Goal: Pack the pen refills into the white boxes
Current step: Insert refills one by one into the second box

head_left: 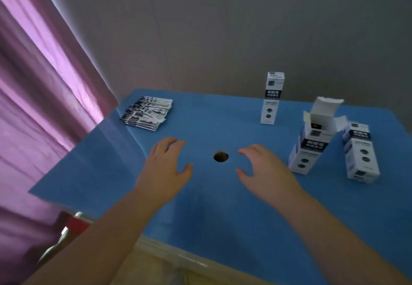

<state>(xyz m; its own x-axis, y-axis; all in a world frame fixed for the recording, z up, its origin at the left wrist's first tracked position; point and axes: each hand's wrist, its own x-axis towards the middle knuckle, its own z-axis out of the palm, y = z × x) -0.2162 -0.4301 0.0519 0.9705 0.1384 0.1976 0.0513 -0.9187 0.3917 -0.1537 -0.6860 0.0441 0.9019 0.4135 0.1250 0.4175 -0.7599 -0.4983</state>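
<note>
**Both hands empty over the blue surface, refills and boxes not yet touched**

The left hand (166, 166) and the right hand (265, 168) hover low over the blue cloth-covered surface (107, 168), palms down, fingers spread and loosely bent, holding nothing. Between them a small round dark hole (221, 156) shows in the covering.

The pen refills, a fanned stack of flat black-and-white printed sachets (147, 113), lie beyond the left hand and a little to its outer side, well apart from it. Beyond the right hand stands a tall, closed white carton with dark printed panels (272, 98). To the right hand's outer side, close by, an identical white carton with its top flaps open (312, 144) leans against a third, closed white carton (360, 153) standing farther out.

The sachets look thin, light and smooth, so they will probably slide over one another; pinching the stack by its long edges, or squaring it up first, should keep it from splaying. The cartons appear to be thin card, light, easily tipped and easily crushed. The open one is likely best steadied by its lower body with the right hand, lightly, while the left feeds refills in end first through the open top.
</note>
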